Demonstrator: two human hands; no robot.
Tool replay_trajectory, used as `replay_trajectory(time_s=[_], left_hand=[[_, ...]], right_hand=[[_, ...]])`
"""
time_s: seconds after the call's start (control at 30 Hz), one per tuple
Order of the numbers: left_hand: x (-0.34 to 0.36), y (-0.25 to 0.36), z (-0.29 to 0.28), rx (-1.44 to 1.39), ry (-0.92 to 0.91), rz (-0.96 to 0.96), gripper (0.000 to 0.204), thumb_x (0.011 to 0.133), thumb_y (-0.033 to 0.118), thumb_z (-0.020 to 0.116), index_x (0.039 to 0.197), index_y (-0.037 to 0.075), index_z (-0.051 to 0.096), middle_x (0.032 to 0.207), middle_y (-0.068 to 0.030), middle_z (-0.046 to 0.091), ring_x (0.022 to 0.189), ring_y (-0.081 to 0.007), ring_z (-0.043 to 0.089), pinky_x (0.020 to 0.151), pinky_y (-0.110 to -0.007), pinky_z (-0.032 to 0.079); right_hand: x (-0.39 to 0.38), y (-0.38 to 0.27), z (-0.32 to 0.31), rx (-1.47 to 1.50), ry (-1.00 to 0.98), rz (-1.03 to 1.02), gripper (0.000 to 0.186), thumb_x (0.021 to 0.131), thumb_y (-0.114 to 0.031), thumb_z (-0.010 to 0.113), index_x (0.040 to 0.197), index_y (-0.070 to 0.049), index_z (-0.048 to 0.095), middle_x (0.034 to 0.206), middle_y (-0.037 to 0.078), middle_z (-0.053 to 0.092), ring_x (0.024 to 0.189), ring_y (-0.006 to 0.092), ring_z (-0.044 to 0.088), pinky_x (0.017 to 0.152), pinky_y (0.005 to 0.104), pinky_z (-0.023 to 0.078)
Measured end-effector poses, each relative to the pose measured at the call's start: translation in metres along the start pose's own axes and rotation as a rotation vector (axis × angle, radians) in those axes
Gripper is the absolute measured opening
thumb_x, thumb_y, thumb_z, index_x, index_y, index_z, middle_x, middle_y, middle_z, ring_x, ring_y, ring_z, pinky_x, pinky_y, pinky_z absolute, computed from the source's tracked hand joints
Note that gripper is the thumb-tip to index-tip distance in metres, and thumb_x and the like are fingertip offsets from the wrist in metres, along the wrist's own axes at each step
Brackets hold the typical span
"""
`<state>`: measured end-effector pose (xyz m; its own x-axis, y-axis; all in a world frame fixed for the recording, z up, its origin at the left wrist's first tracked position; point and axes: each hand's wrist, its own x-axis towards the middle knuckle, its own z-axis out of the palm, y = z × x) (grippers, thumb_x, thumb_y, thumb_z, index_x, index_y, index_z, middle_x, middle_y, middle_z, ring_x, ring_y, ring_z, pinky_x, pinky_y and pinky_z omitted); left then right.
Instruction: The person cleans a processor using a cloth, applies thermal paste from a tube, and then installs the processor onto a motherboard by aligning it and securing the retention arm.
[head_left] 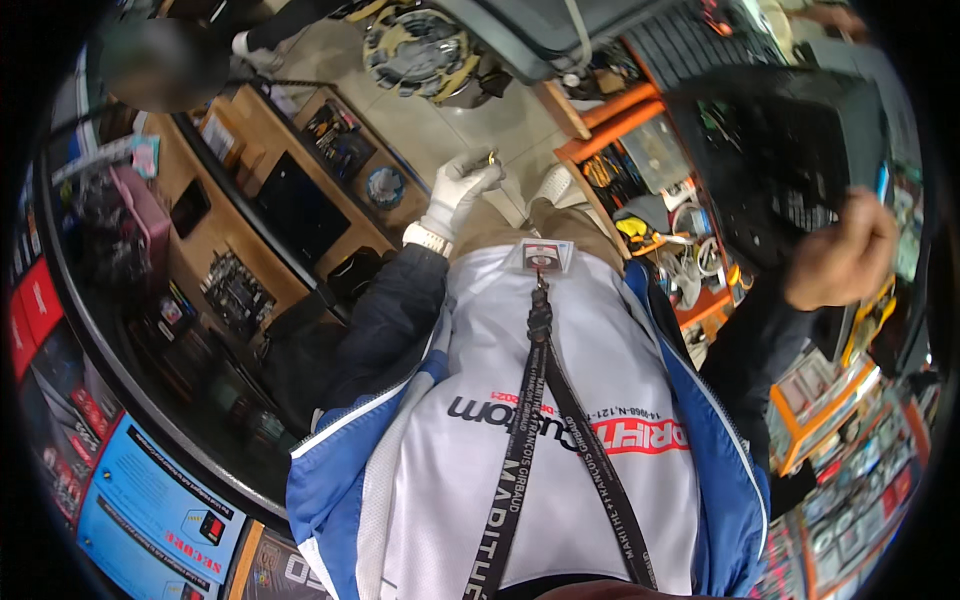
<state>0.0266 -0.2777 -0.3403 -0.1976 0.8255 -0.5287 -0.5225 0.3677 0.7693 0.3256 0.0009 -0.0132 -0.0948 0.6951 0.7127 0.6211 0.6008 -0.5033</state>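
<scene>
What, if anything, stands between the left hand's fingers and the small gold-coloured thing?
Nothing visible does: the small gold-coloured thing shows right at the fingers of the white-gloved left hand, with no other object between them.

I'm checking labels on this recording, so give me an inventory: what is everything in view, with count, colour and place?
small item: one, gold-toned, at the left hand's fingertips
wooden surface: one, brown, left
flat panel: one, black, left
circuit-board-like part: one, dark, left
bin: one, pink, far left
printed panel: one, blue, lower left
round patterned object: one, black and tan, top centre
orange-edged drawers: several, right of centre
large casing: one, black, upper right
other clutter: uncountable, mixed, both sides
another person: one, blurred, upper left
lanyard: one, black, chest
jacket: one, blue and white, torso
left hand: one, white glove, centre
right hand: one, blurred, right
</scene>
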Motion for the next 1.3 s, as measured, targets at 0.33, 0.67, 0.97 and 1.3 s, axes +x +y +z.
replay_trajectory(time_s=[0.33, 0.67, 0.97, 1.3], left_hand=[[0.113, -0.177, -0.222, -0.313, 0.538, 0.058, 0.059, 0.100, 0.010, 0.080, 0.153, 0.001, 0.056, 0.121, -0.0108, 0.071, 0.102, -0.0230, 0.076, 0.093, -0.037, 0.065], [0.153, -0.276, -0.328, -0.290, 0.910, 0.048, 0.062, 0.095, 0.014, 0.085, 0.146, -0.010, 0.059, 0.126, -0.0172, 0.073, 0.109, -0.0207, 0.073, 0.097, -0.033, 0.060], [0.185, -0.306, -0.353, -0.205, 1.080, -0.043, 0.053, 0.096, 0.011, 0.083, 0.142, -0.007, 0.062, 0.108, -0.0049, 0.074, 0.099, -0.0132, 0.070, 0.092, -0.029, 0.057], [0.201, -0.295, -0.369, 0.021, 1.122, 0.089, 0.053, 0.099, 0.013, 0.081, 0.144, -0.007, 0.061, 0.114, -0.0110, 0.073, 0.102, -0.0178, 0.071, 0.098, -0.032, 0.058]], right_hand=[[-0.449, 0.002, 0.374, 0.568, -1.209, 1.013, 0.022, 0.099, -0.022, 0.078, 0.109, -0.002, 0.075, 0.095, 0.006, 0.078, 0.086, 0.0145, 0.070, 0.077, 0.0306, 0.054], [-0.695, 0.217, 0.689, -0.374, -1.448, 0.527, 0.058, 0.091, -0.033, 0.080, 0.143, -0.012, 0.068, 0.141, 0.020, 0.071, 0.129, 0.0379, 0.068, 0.107, 0.0476, 0.056], [-0.769, 0.368, 0.876, -0.577, -1.208, 0.166, 0.058, 0.087, -0.040, 0.081, 0.134, -0.010, 0.067, 0.133, 0.011, 0.068, 0.124, 0.0396, 0.067, 0.102, 0.0506, 0.058], [-0.813, 0.344, 0.849, -0.559, -1.208, 0.377, 0.035, 0.097, -0.029, 0.067, 0.119, -0.001, 0.072, 0.119, 0.021, 0.073, 0.105, 0.0392, 0.074, 0.088, 0.0531, 0.061]])
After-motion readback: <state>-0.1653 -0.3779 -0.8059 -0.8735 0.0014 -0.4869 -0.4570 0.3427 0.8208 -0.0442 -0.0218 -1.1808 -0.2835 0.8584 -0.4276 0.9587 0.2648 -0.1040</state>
